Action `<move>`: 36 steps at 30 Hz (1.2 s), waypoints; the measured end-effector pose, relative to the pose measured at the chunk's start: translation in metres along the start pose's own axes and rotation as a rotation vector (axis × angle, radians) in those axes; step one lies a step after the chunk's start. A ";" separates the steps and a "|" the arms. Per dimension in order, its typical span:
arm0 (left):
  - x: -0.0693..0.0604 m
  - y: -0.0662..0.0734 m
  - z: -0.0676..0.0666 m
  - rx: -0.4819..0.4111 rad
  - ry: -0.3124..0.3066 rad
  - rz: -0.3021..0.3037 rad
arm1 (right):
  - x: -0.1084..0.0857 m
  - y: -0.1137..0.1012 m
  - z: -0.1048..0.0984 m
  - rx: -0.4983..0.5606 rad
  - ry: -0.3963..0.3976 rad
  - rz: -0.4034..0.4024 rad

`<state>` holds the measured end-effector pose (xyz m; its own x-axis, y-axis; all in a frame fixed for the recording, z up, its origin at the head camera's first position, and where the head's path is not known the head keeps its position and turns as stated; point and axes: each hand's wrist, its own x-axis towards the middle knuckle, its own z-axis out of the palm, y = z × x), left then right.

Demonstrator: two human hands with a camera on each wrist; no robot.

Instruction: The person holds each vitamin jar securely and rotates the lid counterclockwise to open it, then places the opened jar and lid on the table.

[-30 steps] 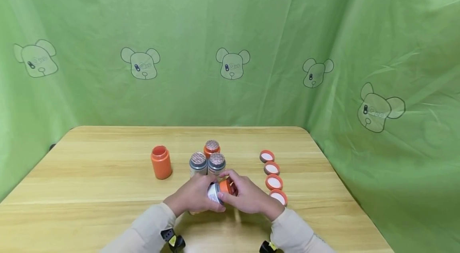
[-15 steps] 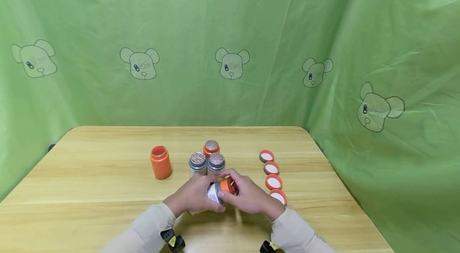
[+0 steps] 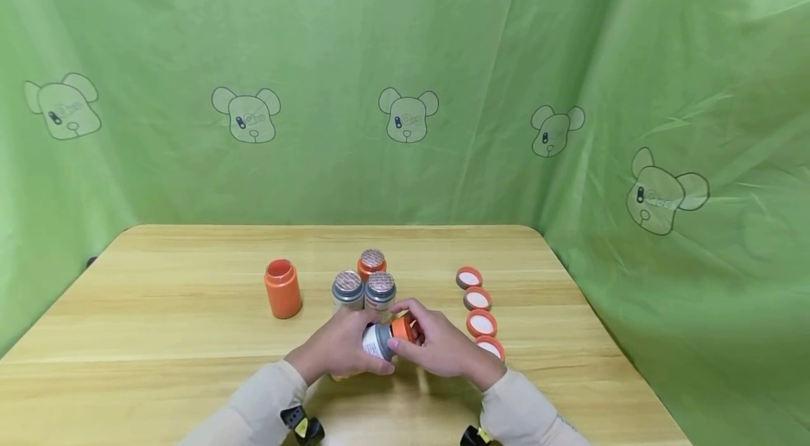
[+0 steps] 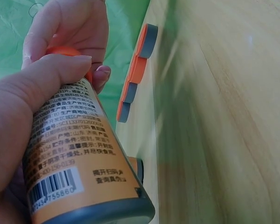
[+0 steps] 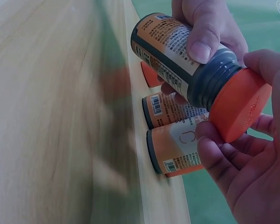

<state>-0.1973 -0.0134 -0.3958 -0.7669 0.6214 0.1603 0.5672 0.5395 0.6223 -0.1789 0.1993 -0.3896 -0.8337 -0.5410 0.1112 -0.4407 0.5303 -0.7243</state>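
Observation:
My left hand (image 3: 342, 344) grips a grey supplement bottle (image 5: 172, 51) with an orange and white printed label, holding it tilted above the table. My right hand (image 3: 439, 344) pinches the bottle's orange screw cap (image 5: 240, 105) between thumb and fingers. In the right wrist view the cap sits askew at the mouth, with the neck's grey threads showing beside it. Just beyond the hands stand two grey bottles (image 3: 348, 288) (image 3: 381, 289) with foil-sealed mouths. Behind them is an orange bottle (image 3: 372, 263), also foil-sealed.
On the left stands an orange bottle (image 3: 283, 291) with an open mouth and no foil. Several caps (image 3: 469, 278) with white liners lie upturned in a row at the right, the nearest partly behind my right wrist. A green curtain (image 3: 329, 171) hangs behind the wooden table (image 3: 190, 333).
The orange cap has shifted slightly right with my right hand, and more of the grey neck shows between the label and the cap. The standing bottles and loose caps have stayed put.

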 end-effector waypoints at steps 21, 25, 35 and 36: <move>-0.021 -0.022 -0.019 -0.008 0.052 -0.139 | -0.004 0.036 -0.030 -0.047 0.112 0.117; -0.024 -0.025 -0.025 -0.039 0.096 -0.154 | -0.002 0.046 -0.044 -0.068 0.140 0.119; -0.035 -0.038 -0.036 -0.099 0.218 -0.200 | 0.002 0.071 -0.076 -0.088 0.198 0.207; -0.036 -0.040 -0.037 -0.098 0.230 -0.202 | 0.003 0.074 -0.078 -0.093 0.210 0.218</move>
<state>-0.2036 -0.0779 -0.3979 -0.9151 0.3566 0.1882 0.3737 0.5747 0.7281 -0.2397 0.2879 -0.3895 -0.9581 -0.2664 0.1056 -0.2647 0.6815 -0.6822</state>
